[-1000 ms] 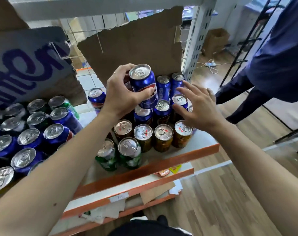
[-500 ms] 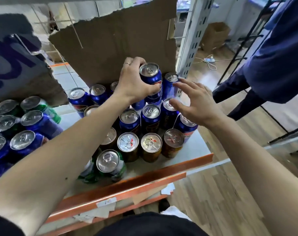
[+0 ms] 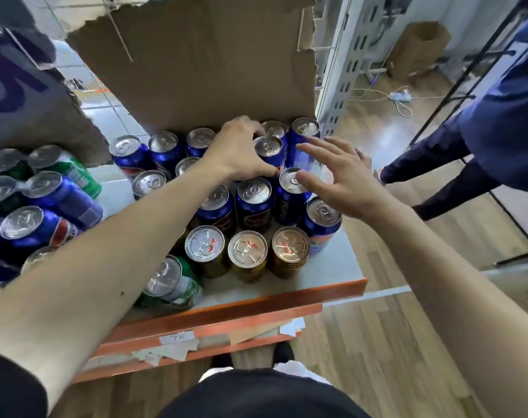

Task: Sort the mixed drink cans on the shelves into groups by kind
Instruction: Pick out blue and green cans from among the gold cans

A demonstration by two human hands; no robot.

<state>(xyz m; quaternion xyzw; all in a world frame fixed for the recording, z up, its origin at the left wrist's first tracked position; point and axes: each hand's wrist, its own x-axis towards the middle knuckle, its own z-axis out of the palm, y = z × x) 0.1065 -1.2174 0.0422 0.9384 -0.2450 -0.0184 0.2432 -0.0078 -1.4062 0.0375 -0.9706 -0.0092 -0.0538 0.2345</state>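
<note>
Curled round a blue can (image 3: 270, 153), the left hand (image 3: 241, 152) sits at the far right of the shelf (image 3: 335, 267), thumb on the can's near side and fingers over its far side. The can stands upright among other blue cans (image 3: 255, 203) packed close together. Its base is hidden, so I cannot tell if it rests on the shelf. Just to its right the right hand (image 3: 344, 179) hovers with fingers straight and spread, holding nothing. Its thumb lies over the silver top of one blue can; whether it touches is unclear.

Nearer the shelf's orange front edge, three gold cans (image 3: 247, 251) stand side by side, touching. A green can (image 3: 173, 282) stands at their near left, partly behind the left forearm. On the left of the shelf a second cluster of cans (image 3: 42, 206), mostly blue with some green, leans in a crowd.

A torn cardboard sheet (image 3: 202, 64) stands upright behind the blue cans. To its right rises a perforated metal upright (image 3: 344, 73). Beyond it, on the wooden floor (image 3: 392, 327), lie a white power strip (image 3: 401, 96) and a brown box (image 3: 416, 46). At the right edge stands another person in dark blue clothes (image 3: 504, 125).
</note>
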